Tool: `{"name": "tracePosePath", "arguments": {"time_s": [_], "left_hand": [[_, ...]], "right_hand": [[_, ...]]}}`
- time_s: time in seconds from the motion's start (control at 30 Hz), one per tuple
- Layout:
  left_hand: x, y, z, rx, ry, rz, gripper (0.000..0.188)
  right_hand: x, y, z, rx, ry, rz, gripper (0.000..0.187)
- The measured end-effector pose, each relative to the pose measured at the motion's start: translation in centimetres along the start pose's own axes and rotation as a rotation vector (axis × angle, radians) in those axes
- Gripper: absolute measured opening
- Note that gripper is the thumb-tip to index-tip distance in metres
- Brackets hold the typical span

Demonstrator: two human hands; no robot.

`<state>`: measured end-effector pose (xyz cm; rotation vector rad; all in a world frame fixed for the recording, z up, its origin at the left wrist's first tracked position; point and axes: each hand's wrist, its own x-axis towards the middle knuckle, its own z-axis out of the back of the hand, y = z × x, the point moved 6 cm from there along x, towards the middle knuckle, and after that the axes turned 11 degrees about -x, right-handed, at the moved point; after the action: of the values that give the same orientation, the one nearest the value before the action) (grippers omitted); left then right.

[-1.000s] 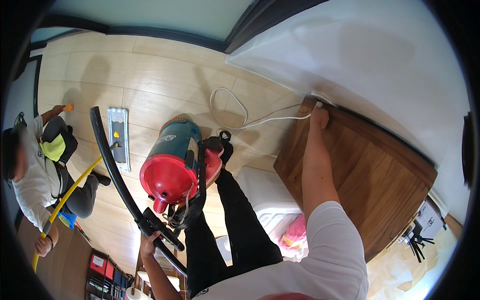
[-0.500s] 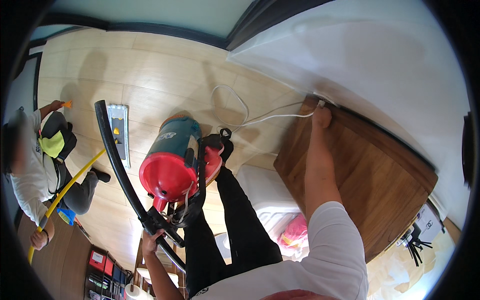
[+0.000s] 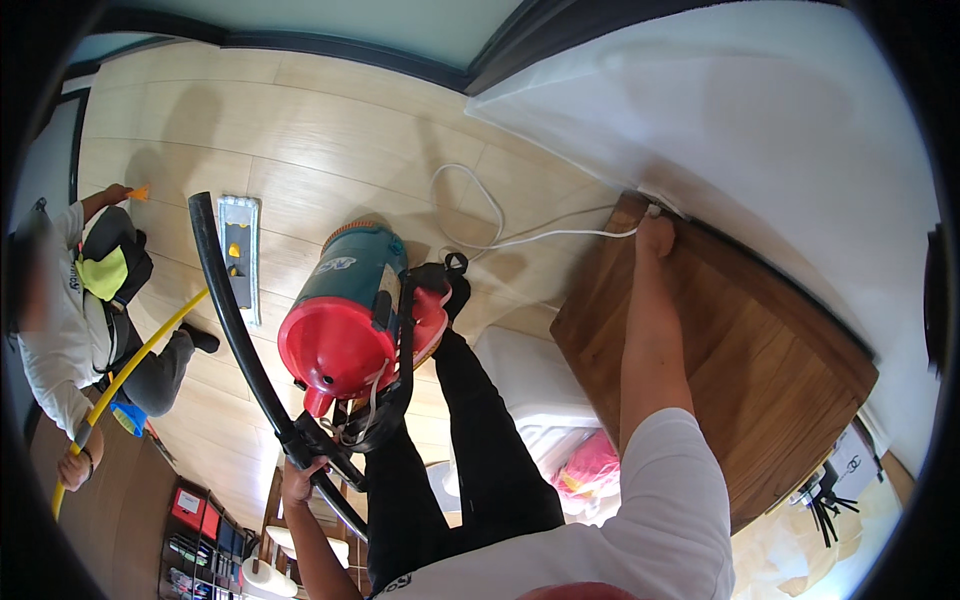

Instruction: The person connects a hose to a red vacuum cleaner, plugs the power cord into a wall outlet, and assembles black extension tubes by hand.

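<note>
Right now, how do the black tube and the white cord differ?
The black tube is thick; the white cord is thin. The tube bends gently, while the cord makes a loop on the floor. The left hand grips the tube; the right hand holds the cord near the wall. Both are long and curved.

My left hand [image 3: 302,482] grips the black vacuum tube [image 3: 245,340], and my right hand [image 3: 656,236] holds the white cord [image 3: 560,236] over the wooden tabletop [image 3: 760,370]!
</note>
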<state>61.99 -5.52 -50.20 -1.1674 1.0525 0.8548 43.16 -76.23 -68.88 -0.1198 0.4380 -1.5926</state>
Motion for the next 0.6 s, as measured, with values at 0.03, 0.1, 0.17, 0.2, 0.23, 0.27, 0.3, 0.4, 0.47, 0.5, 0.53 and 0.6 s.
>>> {"name": "tracePosePath", "arguments": {"time_s": [0.03,0.1,0.17,0.2,0.23,0.27,0.3,0.4,0.47,0.5,0.53,0.6], "left_hand": [[0.1,0.0,0.0,0.001,0.004,0.001,0.035],[0.1,0.2,0.4,0.034,0.005,0.011,0.035],[0.1,0.3,0.3,0.040,-0.002,0.011,0.036],[0.1,0.2,0.3,0.030,-0.010,0.008,0.036],[0.1,0.1,0.2,0.020,-0.018,0.004,0.036],[0.0,0.0,0.0,0.020,-0.019,0.008,0.036],[0.1,-0.2,-0.1,0.021,-0.020,0.013,0.036],[0.1,0.0,0.0,0.049,-0.014,0.026,0.038],[0.3,-0.2,-0.5,0.080,-0.011,0.005,0.041],[0.3,-0.3,-0.7,0.078,0.010,0.007,0.042],[0.4,-0.5,-0.7,0.077,0.008,0.003,0.042],[0.4,-0.2,-0.3,0.075,0.005,0.013,0.043]], "right_hand": [[0.1,-0.1,-0.2,-0.001,-0.002,-0.005,0.032],[0.2,-0.1,-0.5,0.000,0.009,-0.014,0.032],[0.4,0.0,-0.7,0.002,0.027,-0.027,0.032],[0.6,0.2,-0.6,0.012,0.023,-0.010,0.032],[0.9,0.3,-0.4,0.023,0.019,0.007,0.032],[0.9,0.3,-0.1,0.028,0.016,0.025,0.033],[0.9,0.4,0.0,0.022,0.029,0.020,0.034],[1.1,0.7,0.2,0.024,0.050,-0.002,0.037],[1.5,0.7,0.2,0.058,0.043,-0.025,0.039],[1.7,0.9,0.2,0.102,0.034,-0.010,0.041],[1.9,0.9,0.3,0.146,0.026,0.005,0.043],[2.4,0.1,0.2,0.151,0.021,0.040,0.047]]}}
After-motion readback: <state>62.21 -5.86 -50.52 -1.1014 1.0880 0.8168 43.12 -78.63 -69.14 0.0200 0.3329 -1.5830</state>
